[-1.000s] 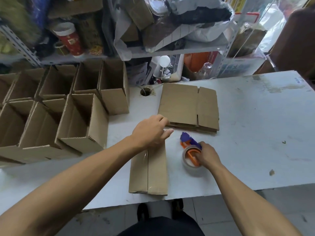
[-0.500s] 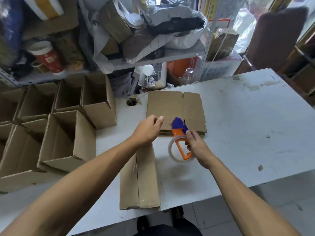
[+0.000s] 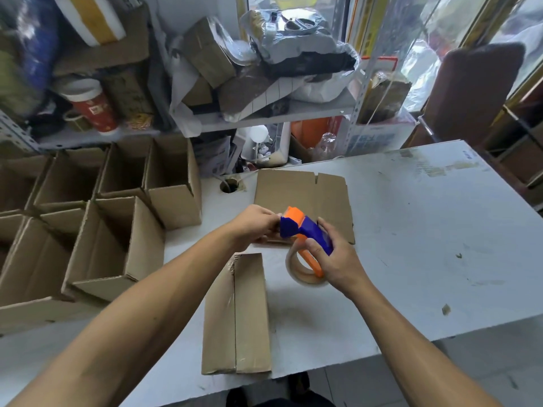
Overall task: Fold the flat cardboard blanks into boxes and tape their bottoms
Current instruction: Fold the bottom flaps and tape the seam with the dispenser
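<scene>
A person readies a tape dispenser (image 3: 305,239) above a folded box (image 3: 238,315).
Right hand (image 3: 332,259) grips the dispenser; left hand (image 3: 252,227) fingers pinch at its front, likely freeing the tape end to seal the box's seam next.

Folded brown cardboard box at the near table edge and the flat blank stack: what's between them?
In the head view, bare white table; both hands hold the orange-and-blue tape dispenser above the gap.

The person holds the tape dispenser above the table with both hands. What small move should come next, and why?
Probably pull the tape end free with the left hand, which pinches at the front of the tape dispenser held by the right hand. Then bring it down to the box lying bottom-up on the table, whose flaps are closed along the middle seam.
</scene>
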